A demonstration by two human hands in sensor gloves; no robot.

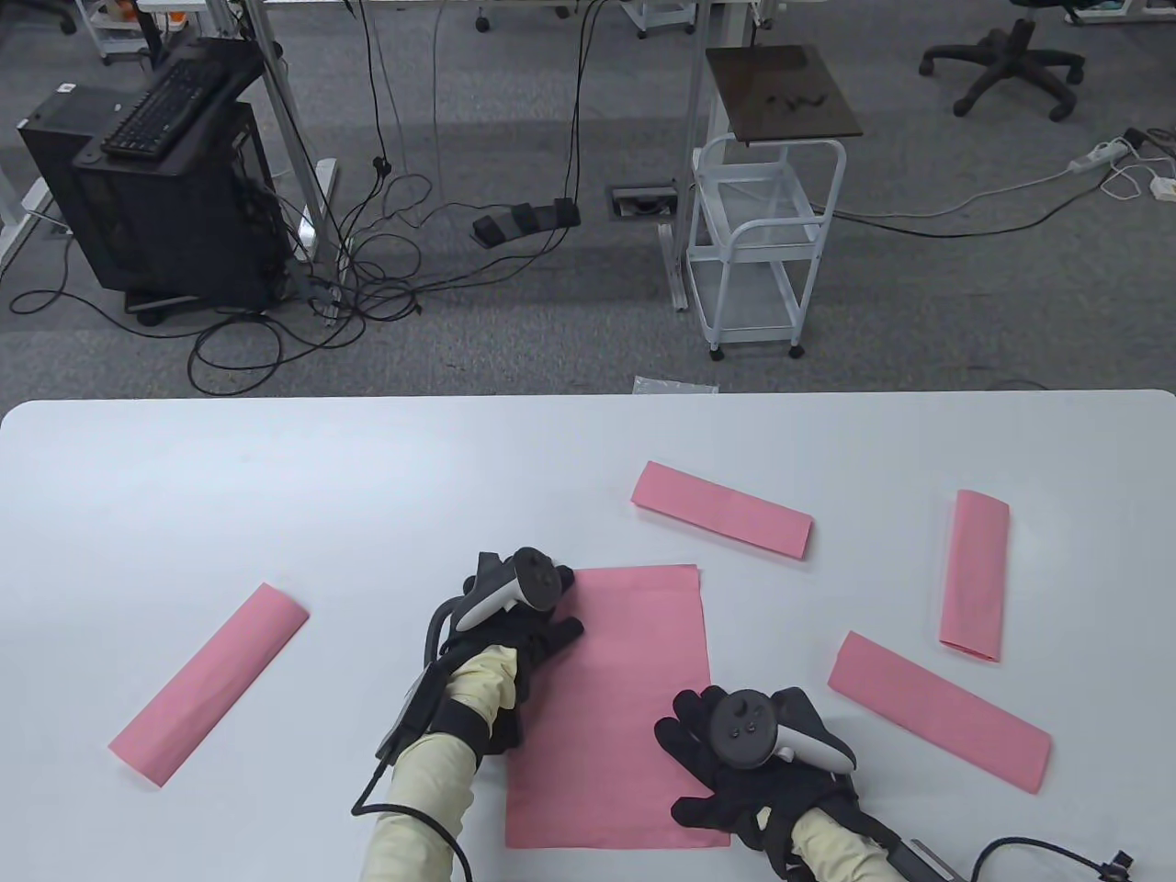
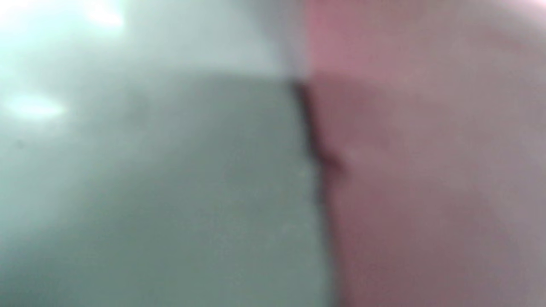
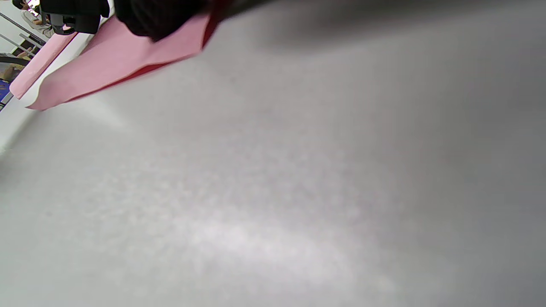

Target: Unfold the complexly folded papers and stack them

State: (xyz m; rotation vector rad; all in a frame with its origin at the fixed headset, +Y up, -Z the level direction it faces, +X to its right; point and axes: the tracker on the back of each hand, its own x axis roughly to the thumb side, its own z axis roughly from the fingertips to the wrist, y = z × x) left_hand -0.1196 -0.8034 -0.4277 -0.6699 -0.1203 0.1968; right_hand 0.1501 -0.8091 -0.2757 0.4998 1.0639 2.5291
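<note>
A large pink sheet (image 1: 625, 698) lies opened out flat at the table's front middle. My left hand (image 1: 542, 625) rests on its left edge near the far corner, fingers laid over the paper. My right hand (image 1: 707, 753) rests with fingers spread on its right edge near the front. The left wrist view is blurred and shows the sheet's edge (image 2: 426, 192) against the table (image 2: 149, 192). In the right wrist view my gloved fingers (image 3: 158, 17) lie on the sheet (image 3: 119, 64), whose edge lifts slightly off the table. Neither hand grips anything.
Several folded pink strips lie around the sheet: one at the left (image 1: 209, 684), one beyond it (image 1: 721, 510), one upright at the far right (image 1: 976, 574), one slanted at the right (image 1: 937, 709). The white table (image 1: 276, 478) ends just past them.
</note>
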